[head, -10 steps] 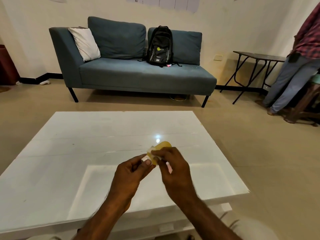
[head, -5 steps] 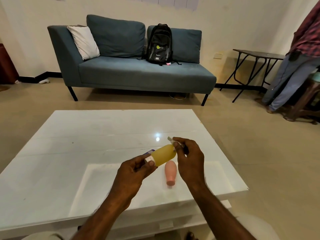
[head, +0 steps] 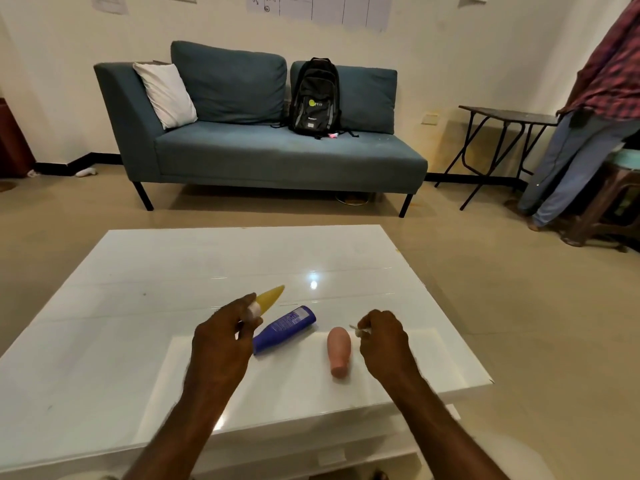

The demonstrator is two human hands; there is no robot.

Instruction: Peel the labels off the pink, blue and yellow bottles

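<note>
Gripping the yellow bottle, my left hand is holding it apart from the label scrap my right hand is pinching.

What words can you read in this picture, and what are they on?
No text reads clearly.
blue bottle: white print, too blurred to read.
backpack: pale letters beside a green dot, too small.
wall chart: handwritten marks, too small.

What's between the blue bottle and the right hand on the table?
The pink bottle, lying on its side: apart from the blue bottle, close beside the right hand. Head view.
</note>
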